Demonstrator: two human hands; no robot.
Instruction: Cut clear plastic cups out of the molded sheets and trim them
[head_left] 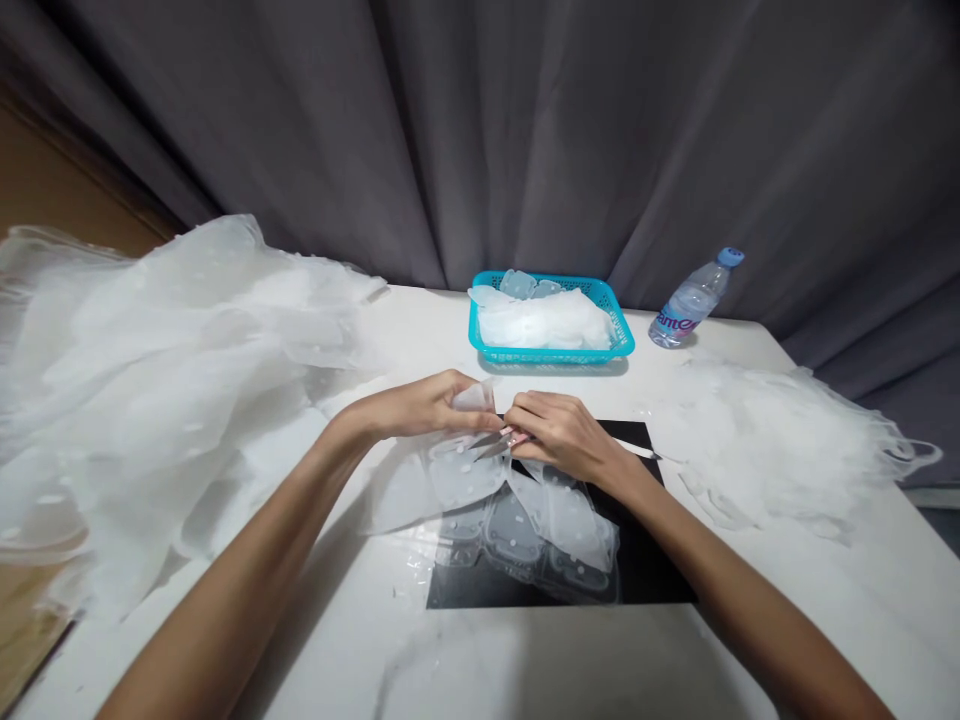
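Note:
My left hand is closed on an edge of sheer white fabric with small white dots and scalloped outlines. Close beside it, my right hand is closed around small scissors; their metal blades point left at the fabric, near my left fingertips. Something pink shows at my right fingers. The fabric drapes down over a black mat, its rounded panels showing against the dark surface. A slim white pen-like tool with a dark tip sticks out to the right behind my right hand.
A large pile of white sheer fabric covers the table's left side. Ahead, a turquoise basket holds white pieces. A water bottle stands right of it. Loose white strips are heaped at right; small scraps lie left of the mat.

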